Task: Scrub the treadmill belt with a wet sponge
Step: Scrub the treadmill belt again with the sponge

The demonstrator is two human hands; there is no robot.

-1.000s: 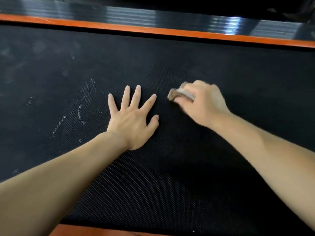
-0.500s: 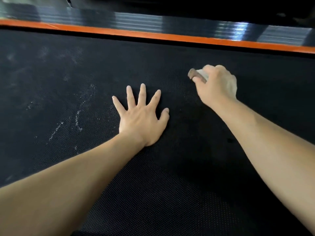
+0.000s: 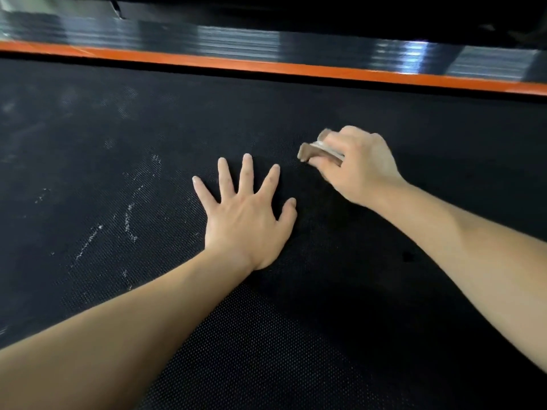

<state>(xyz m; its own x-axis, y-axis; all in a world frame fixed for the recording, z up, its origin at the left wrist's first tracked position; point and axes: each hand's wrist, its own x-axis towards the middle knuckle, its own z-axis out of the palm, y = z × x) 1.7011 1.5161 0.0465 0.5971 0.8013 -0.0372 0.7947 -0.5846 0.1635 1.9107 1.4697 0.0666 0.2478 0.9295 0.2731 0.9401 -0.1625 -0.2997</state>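
Black treadmill belt (image 3: 296,335) under you: left hand (image 3: 247,220) spread flat, bracing your weight; right hand (image 3: 359,165) pinching sponge (image 3: 310,152), pressing to scrub.

Dim overall, the black treadmill belt (image 3: 444,137) swallowing detail. White glare streaks the glossy side rail (image 3: 414,51) at upper right. The sponge (image 3: 307,152) and right hand (image 3: 358,170) smear with motion blur; the left hand (image 3: 245,223) is sharp. A soft shadow pools between the forearms, hiding the belt's weave
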